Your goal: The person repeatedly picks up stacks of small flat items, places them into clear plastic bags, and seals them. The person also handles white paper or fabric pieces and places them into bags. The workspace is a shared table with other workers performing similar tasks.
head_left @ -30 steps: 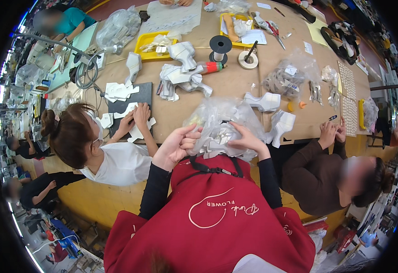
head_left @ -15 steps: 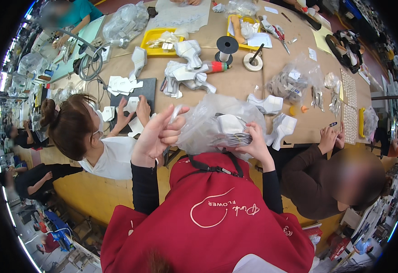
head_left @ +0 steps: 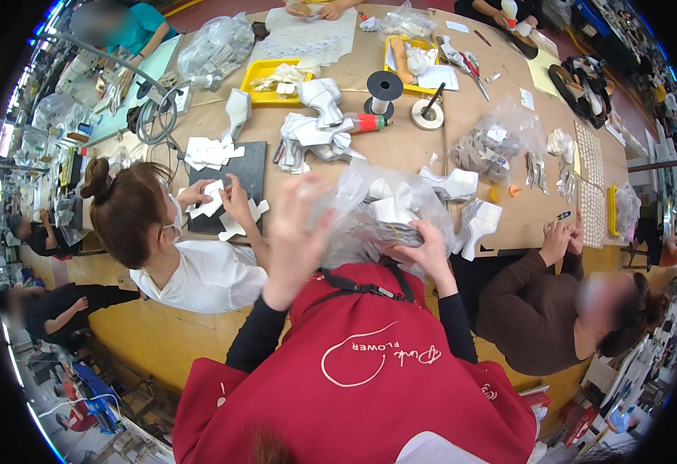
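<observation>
Presently we note our right hand (head_left: pixel 423 251) gripping the clear crinkled plastic bag of white folded pieces (head_left: pixel 388 213); its fingers (head_left: pixel 409 232) are curled closed into the bag's near side, with the film bunched beneath them. Our left hand (head_left: pixel 300 232) is raised in front of the bag's left edge and is motion-blurred; its fingers (head_left: pixel 307 197) look loosely spread and upright, and we cannot tell whether they pinch the film or merely touch it. The bag sits at the near edge of the brown paper-covered counter (head_left: pixel 400 151), just above our red apron (head_left: pixel 354 363).

Against the frame half a second back: the left hand then pinched something small and pale, well to the left of the bag; it now stands closer to the bag and higher in view. The right hand has kept its grip on the bag's near side, and the bag has stayed at the near edge.

Surroundings: to our left a person in a white top (head_left: pixel 199 274) handles white cut pieces over a dark grey mat (head_left: pixel 249 166). To our right a person in a brown top (head_left: pixel 532 309) rests both hands on the counter edge. Farther off stand a black thread spool (head_left: pixel 385 89) and a yellow tray (head_left: pixel 265 73).
</observation>
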A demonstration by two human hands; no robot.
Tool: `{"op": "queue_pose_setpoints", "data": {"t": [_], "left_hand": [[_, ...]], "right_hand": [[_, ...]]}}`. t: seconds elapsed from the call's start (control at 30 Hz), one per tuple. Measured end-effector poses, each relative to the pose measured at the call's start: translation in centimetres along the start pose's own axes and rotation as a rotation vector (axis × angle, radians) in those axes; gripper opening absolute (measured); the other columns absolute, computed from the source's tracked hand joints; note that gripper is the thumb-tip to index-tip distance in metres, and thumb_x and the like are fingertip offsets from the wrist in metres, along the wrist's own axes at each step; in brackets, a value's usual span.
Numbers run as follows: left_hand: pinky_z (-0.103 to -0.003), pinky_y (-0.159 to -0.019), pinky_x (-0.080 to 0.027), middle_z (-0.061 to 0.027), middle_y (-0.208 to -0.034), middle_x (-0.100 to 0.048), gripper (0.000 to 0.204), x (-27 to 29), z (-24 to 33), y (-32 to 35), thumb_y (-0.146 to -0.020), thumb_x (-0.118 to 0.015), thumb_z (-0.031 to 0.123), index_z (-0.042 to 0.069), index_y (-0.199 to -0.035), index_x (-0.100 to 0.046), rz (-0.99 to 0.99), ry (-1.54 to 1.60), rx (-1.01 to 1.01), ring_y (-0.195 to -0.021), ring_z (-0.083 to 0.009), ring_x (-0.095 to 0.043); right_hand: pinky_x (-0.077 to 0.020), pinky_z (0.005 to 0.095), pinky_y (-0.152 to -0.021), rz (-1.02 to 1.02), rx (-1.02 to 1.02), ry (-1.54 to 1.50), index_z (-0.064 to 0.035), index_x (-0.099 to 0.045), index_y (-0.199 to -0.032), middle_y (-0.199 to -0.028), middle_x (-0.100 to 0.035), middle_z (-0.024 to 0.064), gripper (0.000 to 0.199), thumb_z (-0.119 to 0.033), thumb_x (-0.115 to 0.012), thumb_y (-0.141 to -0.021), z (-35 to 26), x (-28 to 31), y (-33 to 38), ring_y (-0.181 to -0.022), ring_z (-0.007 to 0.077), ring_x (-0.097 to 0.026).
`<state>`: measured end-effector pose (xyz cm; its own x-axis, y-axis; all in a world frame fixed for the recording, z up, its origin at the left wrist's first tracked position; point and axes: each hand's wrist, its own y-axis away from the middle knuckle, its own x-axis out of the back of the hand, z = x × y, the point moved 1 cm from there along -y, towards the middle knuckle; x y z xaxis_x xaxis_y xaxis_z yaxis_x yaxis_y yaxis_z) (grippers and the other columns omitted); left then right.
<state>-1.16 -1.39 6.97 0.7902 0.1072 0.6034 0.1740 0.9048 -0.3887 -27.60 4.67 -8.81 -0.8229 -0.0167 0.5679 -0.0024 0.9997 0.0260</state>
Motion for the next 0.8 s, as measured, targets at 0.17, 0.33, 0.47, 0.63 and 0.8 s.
{"op": "queue_pose_setpoints", "data": {"t": [0.17,0.33,0.47,0.63,0.8], "left_hand": [[-0.043,-0.096,-0.043,-0.0132,-0.109,-0.062,0.056,-10.0,1.0,2.8,-0.072,-0.073,0.009,0.004,-0.123,-0.052,-0.498,0.267,-0.251,-0.103,-0.0307,-0.059],[-0.042,-0.084,-0.048,-0.0158,-0.099,-0.062,0.055,-16.5,-6.9,7.4,-0.069,-0.074,0.011,0.004,-0.117,-0.049,-0.733,-0.014,-0.185,-0.093,-0.0347,-0.062],[-0.043,-0.075,-0.05,-0.0174,-0.094,-0.063,0.047,-16.8,-9.2,9.7,-0.07,-0.072,0.011,0.004,-0.111,-0.05,-0.706,0.077,-0.209,-0.089,-0.037,-0.063],[-0.044,-0.074,-0.049,-0.0178,-0.091,-0.063,0.043,-16.7,-9.1,9.7,-0.072,-0.069,0.009,0.006,-0.11,-0.049,-0.766,0.145,-0.145,-0.088,-0.0372,-0.063],[-0.044,-0.074,-0.049,-0.0165,-0.092,-0.064,0.056,-16.9,-9.4,10.0,-0.072,-0.068,0.008,0.009,-0.124,-0.048,-0.697,0.104,-0.247,-0.088,-0.0361,-0.064]], "right_hand": [[-0.0387,0.0415,-0.09,-0.061,0.129,0.251,-0.0076,-0.062,-0.107,-0.107,-0.062,0.0092,0.05,-0.032,-0.08,-0.066,-0.4,-1.9,0.8,-0.105,0.0292,-0.056],[-0.0384,0.0403,-0.098,-0.374,0.05,0.08,-0.0039,-0.06,-0.118,-0.113,-0.06,0.0124,0.051,-0.024,-0.075,-0.073,0.7,-1.0,0.8,-0.111,0.0306,-0.053],[-0.0439,0.0335,-0.095,-0.3,-0.23,-0.35,-0.0013,-0.06,-0.12,-0.117,-0.062,0.0148,0.034,-0.018,-0.059,-0.091,2.4,-0.1,1.0,-0.11,0.0253,-0.058],[-0.0475,0.0328,-0.085,-0.278,-0.171,-0.232,0.0007,-0.063,-0.114,-0.102,-0.068,0.0154,0.027,-0.015,-0.053,-0.095,3.7,0.0,0.9,-0.097,0.0232,-0.064],[-0.0489,0.0407,-0.07,-0.089,-0.13,0.099,0.0021,-0.066,-0.099,-0.08,-0.066,0.0213,0.022,-0.016,-0.055,-0.094,4.7,-1.4,-0.3,-0.081,0.0364,-0.066]]}}
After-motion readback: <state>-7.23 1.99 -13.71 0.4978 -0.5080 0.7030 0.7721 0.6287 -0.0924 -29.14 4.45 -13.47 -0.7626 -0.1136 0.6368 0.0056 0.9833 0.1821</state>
